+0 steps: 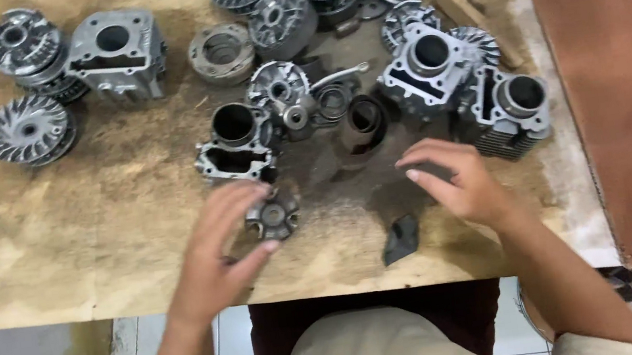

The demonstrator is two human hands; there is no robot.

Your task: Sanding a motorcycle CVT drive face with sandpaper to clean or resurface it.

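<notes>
1. Loosely curled at near centre, left hand [216, 252] with spread fingers and thumb around a small ribbed metal hub [275, 215], fingertips at its left edge; firm hold or mere touch impossible to tell.
2. Resting on the stained wooden board [95, 231], that hub, just near of an open grey cylinder block [237, 143].
3. Far left: two finned round pulley faces [29, 130], one stacked at the far corner, one nearer, beside a boxy cylinder casting [117, 53].
4. Centre far: heap of finned discs and clutch housings [278, 11], with a ring-shaped drum [222, 51] to its left.
5. Centre: dark short sleeve [362, 123] lying tilted among small round parts.
6. Near centre-right: dark, wedge-shaped scrap [400, 238] lying alone on the board, between the two forearms.
7. Right hand [455, 179] open, palm down, fingers spread, gripping nothing, hovering just near of two finned cylinder blocks [475, 91].
8. Far right: wooden block [465, 15] lying on the board's edge, reddish-brown mat [628, 79] beyond.
</notes>
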